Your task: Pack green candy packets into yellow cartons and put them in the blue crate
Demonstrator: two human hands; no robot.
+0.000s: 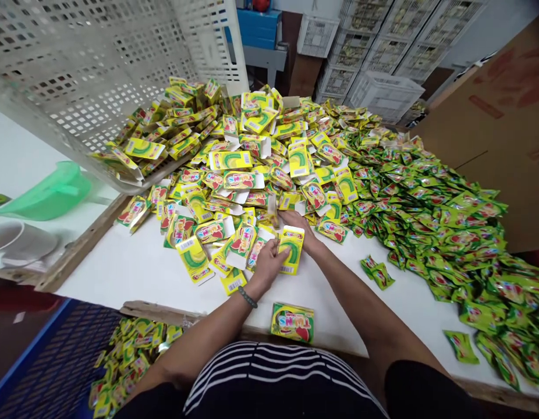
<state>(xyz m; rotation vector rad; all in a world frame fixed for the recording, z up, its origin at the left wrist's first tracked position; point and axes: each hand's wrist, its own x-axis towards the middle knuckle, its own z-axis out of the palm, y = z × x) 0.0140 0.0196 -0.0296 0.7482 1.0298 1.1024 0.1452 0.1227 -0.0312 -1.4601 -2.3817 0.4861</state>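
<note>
Both my hands meet over one flat yellow-green carton (pixel 292 249) at the near edge of a big pile of flattened cartons (pixel 234 169). My left hand (pixel 269 261), with a bead bracelet on the wrist, pinches the carton's left side. My right hand (pixel 299 224) grips its upper right edge, fingers curled. A folded-up box (pixel 293 322) stands at the table's front edge just below my hands. To the right lies a wide heap of green sachets (pixel 431 209), with two loose sachets (pixel 378 273) close to my right forearm.
A white perforated crate (pixel 77 75) tilts over the pile's left side. A green scoop (pixel 46 195) and a white cup (pixel 11 241) sit far left. A blue crate (pixel 55 361) with more cartons is below left. Stacked white crates (pixel 383 52) and brown cardboard (pixel 500 128) stand behind and right.
</note>
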